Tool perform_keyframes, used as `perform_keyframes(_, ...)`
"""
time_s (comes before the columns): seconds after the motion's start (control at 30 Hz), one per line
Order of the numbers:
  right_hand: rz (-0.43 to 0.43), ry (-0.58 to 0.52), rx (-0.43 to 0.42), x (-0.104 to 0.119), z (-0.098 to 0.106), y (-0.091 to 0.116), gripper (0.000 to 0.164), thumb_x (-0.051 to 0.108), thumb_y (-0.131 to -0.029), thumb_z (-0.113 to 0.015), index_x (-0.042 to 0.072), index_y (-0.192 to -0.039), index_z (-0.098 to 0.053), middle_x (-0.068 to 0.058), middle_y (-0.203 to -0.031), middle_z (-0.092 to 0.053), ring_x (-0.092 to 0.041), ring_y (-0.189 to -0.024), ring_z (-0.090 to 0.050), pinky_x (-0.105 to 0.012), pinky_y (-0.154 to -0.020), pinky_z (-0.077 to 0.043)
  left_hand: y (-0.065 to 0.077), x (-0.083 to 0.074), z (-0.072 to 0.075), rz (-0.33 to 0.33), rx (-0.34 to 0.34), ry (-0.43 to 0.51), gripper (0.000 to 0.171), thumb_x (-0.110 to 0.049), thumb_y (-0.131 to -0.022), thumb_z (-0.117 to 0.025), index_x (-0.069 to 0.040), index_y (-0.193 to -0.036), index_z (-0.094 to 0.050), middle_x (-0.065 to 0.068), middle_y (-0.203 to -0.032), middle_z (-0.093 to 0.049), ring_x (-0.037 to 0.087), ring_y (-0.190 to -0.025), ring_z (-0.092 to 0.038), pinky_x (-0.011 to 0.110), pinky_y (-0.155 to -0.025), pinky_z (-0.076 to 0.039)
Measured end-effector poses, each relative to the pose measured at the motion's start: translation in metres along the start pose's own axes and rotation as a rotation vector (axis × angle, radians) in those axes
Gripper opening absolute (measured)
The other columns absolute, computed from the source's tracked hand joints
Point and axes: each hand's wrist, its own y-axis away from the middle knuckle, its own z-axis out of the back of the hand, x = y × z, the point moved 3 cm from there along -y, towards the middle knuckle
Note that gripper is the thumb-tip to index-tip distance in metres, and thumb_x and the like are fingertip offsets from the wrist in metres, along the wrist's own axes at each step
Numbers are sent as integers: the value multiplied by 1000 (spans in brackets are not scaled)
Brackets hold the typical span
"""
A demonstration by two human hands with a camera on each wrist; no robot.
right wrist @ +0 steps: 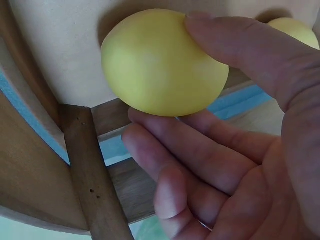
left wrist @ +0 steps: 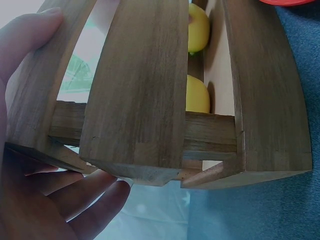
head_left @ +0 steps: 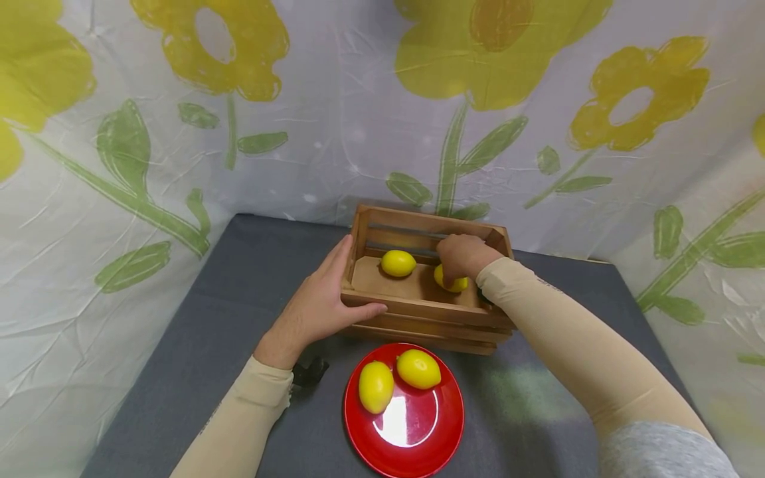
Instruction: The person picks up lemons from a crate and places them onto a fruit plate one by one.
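A slatted wooden crate (head_left: 412,325) stands on the dark table. My left hand (head_left: 317,292) holds its near left corner, thumb along the front top slat and fingers at the left end. In the left wrist view, the fingers of that hand (left wrist: 75,200) curl round the end of the slats. Inside the crate, my right hand (head_left: 466,255) grips a lemon (head_left: 451,279) on the right side. The right wrist view shows the thumb on one side of this lemon (right wrist: 165,62) and fingertips on the other. Another lemon (head_left: 398,263) lies left of it on the crate floor.
A round red plate (head_left: 418,458) sits in front of the crate, bearing two lemons, one at the left (head_left: 376,387) and one at the upper right (head_left: 418,369). A flower-printed curtain (head_left: 335,119) hangs behind the table (head_left: 197,318).
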Motion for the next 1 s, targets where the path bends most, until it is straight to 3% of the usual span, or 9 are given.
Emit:
perform_keyframes(0.47, 48, -83, 47, -3, 7, 6, 23, 26, -90, -83, 12, -102, -70, -3, -93, -63, -20, -79, -56, -35, -69, -45, 0, 1, 0, -6, 0, 5, 133, -76, -82, -81, -22, -176, -5, 2, -184, -11, 31, -166, -30, 57, -128, -39)
perform_keyframes(0.57, 76, -108, 22, -5, 10, 11, 23, 25, -89, -83, 12, -104, -71, -2, -97, -64, -19, -79, -56, -34, -67, -45, 0, 1, 0, -6, 0, 7, 133, -76, -82, -81, -22, -176, -4, 2, -184, -11, 32, -166, -29, 58, -129, -38)
perform_keyframes(0.8, 124, -160, -67, -9, 25, 28, 18, 21, -85, -81, 11, -98, -73, -2, -85, -61, -20, -71, -52, -32, -63, -43, 1, 0, -1, 6, 2, 15, 132, -75, -82, -81, -23, -176, -5, 2, -184, -10, 32, -166, -29, 59, -128, -38)
perform_keyframes(1.0, 114, -206, -136, -9, 39, 52, 37, 24, -88, -81, 10, -122, -73, -7, -104, -71, -25, -86, -60, -37, -73, -51, 2, 4, 0, 15, 4, 15, 134, -78, -81, -80, -23, -176, -5, 2, -184, -11, 33, -166, -30, 60, -128, -38)
